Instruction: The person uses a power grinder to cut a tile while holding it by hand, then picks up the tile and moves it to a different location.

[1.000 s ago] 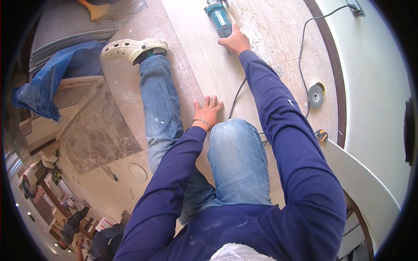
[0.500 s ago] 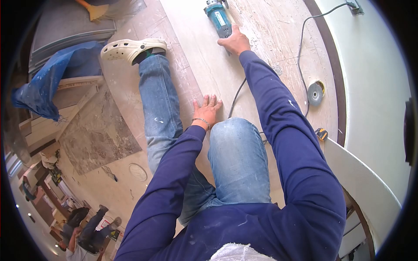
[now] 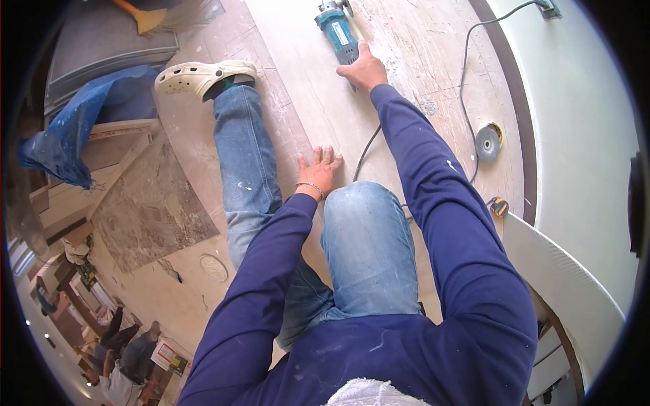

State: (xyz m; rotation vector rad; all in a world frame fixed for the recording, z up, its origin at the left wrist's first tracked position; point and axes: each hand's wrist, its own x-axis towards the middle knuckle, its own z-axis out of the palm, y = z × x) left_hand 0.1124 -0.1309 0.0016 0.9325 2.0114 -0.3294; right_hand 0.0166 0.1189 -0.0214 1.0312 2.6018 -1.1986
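Observation:
My right hand is wrapped round the rear of a teal angle grinder, whose head points away from me at the top of the view. The grinder rests over a long pale tile, near its right edge. A dark cord trails from the tool back past my knee. My left hand lies flat with spread fingers, pressing on the tile near its left edge, beside my bent knee. Whether the grinder's disc touches the tile cannot be made out.
On the right lie a grinding disc, a yellow-black tape measure and a cable running to a wall outlet. At left are a blue plastic sheet and a broom. Other people are at lower left.
My right hand and the grinder sit almost where they were, with a slight shift of the whole view. At lower left the people in the background have changed position.

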